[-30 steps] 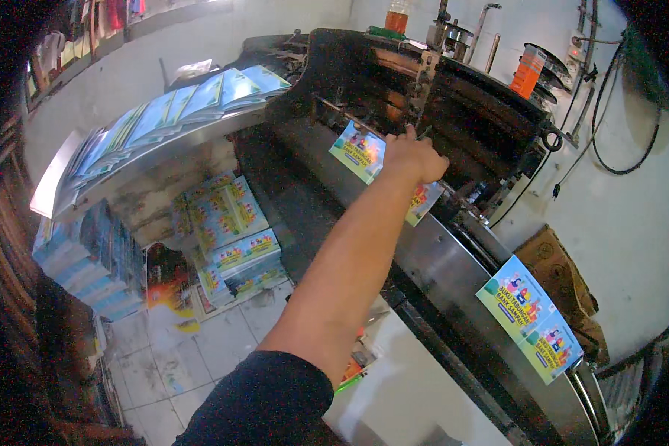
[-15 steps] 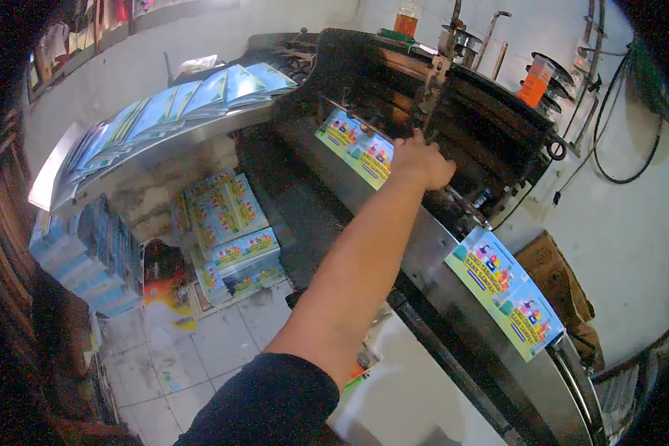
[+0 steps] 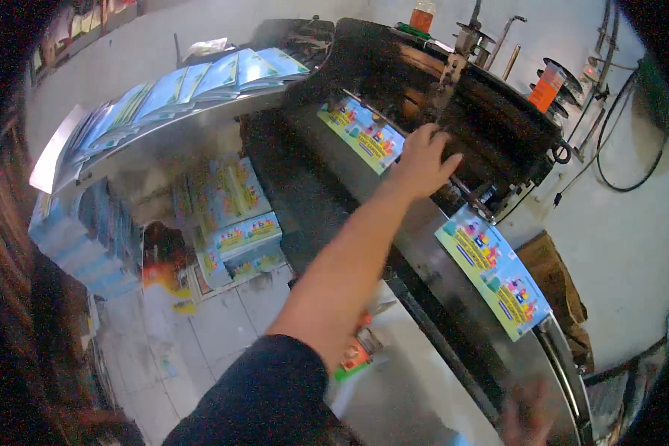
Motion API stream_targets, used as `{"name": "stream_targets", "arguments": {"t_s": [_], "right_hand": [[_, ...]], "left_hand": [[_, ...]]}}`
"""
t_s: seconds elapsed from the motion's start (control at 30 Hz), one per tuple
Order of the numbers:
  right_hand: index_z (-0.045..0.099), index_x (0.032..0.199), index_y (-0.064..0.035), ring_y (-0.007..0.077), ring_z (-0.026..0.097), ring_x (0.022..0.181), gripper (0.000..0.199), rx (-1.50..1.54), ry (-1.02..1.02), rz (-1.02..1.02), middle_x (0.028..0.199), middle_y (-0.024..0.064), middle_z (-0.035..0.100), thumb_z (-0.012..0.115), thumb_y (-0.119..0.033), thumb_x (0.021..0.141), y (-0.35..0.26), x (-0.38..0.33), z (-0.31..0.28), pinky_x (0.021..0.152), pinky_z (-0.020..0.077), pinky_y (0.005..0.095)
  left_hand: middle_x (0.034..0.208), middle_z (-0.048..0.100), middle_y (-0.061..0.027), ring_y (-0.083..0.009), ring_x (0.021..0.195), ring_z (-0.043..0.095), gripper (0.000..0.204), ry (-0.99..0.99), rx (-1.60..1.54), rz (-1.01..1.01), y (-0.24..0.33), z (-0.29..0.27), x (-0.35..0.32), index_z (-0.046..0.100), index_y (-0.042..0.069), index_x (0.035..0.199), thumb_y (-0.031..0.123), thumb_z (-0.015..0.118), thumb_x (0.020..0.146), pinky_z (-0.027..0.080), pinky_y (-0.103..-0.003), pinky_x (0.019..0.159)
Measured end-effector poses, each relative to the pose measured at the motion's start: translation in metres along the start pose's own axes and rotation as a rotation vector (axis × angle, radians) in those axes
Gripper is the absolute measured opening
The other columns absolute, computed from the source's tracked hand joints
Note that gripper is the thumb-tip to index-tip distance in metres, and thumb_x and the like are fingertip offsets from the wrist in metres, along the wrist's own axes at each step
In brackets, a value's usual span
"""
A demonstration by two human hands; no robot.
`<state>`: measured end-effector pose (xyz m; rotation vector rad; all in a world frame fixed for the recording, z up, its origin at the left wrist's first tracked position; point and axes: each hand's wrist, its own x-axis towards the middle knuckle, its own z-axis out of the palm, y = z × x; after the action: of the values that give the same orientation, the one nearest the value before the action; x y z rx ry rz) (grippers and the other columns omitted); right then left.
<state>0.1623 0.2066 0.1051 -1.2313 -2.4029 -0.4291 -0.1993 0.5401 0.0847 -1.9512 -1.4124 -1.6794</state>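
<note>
My left hand (image 3: 424, 160), its fingers spread and slightly curled, is over the slanted metal bed (image 3: 424, 256) of a dark machine (image 3: 490, 134). It is by the right end of a blue and green printed booklet (image 3: 360, 134) lying on the bed; whether it touches the booklet is unclear. I see nothing in its fingers. A second such booklet (image 3: 494, 271) lies farther right along the bed, below a thin metal rod. My right hand (image 3: 528, 412) shows at the lower right, smeared by motion, near the bed's lower end; its fingers cannot be made out.
A shelf (image 3: 167, 137) at left carries a fanned row of blue booklets (image 3: 178, 85). Stacks of printed booklets (image 3: 238, 223) stand below, beside another tall pile (image 3: 85, 238). Cardboard (image 3: 554, 282) leans by the wall. An orange-labelled bottle (image 3: 546, 89) stands atop the machine.
My left hand has drawn back slightly from the machine's upright part, its fingers spreading. My right hand has come into view at the lower right. The view has shifted a little.
</note>
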Motion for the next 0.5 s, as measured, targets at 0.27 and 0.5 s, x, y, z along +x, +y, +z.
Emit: {"name": "stream_targets", "arguments": {"t_s": [0.27,0.5], "right_hand": [[0.059,0.122,-0.01,0.0353,0.061,0.1,0.035,0.053,0.209,-0.176,0.105,0.016,0.061,0.059,-0.007,0.088,0.039,0.315,0.086,0.084,0.0503,0.0433],[0.043,0.143,-0.024,0.0352,0.064,0.094,0.058,-0.244,-0.049,-0.208,0.108,0.0155,0.062,0.047,-0.007,0.088,0.02,0.415,0.142,0.08,0.0531,0.0459]], "left_hand": [[0.112,0.061,-0.0227,-0.0394,0.108,0.058,0.037,0.28,0.007,-0.803,-0.071,-0.118,-0.184,0.063,0.0,0.111,0.032,0.058,0.093,0.044,-0.043,0.094],[0.106,0.065,-0.0235,-0.0409,0.102,0.062,0.043,0.224,-0.056,-1.109,-0.084,-0.101,-0.249,0.063,-0.002,0.108,0.038,0.058,0.092,0.047,-0.044,0.086]]}}
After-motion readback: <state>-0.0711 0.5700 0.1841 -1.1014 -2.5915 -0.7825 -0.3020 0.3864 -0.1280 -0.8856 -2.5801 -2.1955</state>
